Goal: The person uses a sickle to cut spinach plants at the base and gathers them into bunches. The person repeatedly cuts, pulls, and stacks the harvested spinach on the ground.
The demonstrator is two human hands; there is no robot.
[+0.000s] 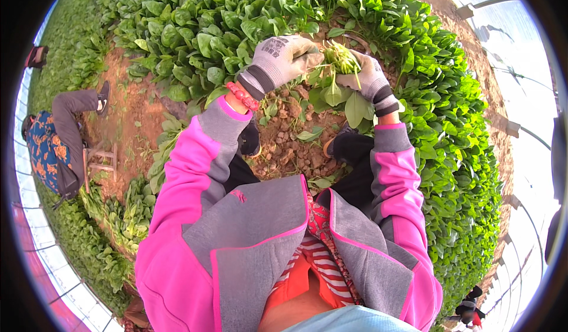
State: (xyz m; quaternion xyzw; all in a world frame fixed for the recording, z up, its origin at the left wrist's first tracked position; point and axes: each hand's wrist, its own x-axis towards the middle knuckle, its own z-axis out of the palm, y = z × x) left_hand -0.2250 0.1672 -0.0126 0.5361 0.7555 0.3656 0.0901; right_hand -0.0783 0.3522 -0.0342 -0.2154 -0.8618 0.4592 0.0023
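Note:
My right hand (367, 78), in a pale knit glove with a dark cuff, grips a bunch of leafy greens that looks like spinach (340, 58). The cut stem ends point up and broad leaves hang below the palm. Beside the stems is my left hand (284, 59), in a matching glove bearing printed writing, with its fingers curled in. Whether a thin stem is pinched between those fingertips is unclear. Both hands are over bare clumpy soil (284, 152) between my shoes, where a few loose leaves (310, 134) lie.
Dense spinach plants (199, 30) grow ahead and along the right (461, 190). At left, another person (49, 150) sits near a small wooden stool (102, 161). Picked greens (133, 208) lie at my left. A plastic greenhouse wall (528, 110) borders the right; another person (468, 307) is lower right.

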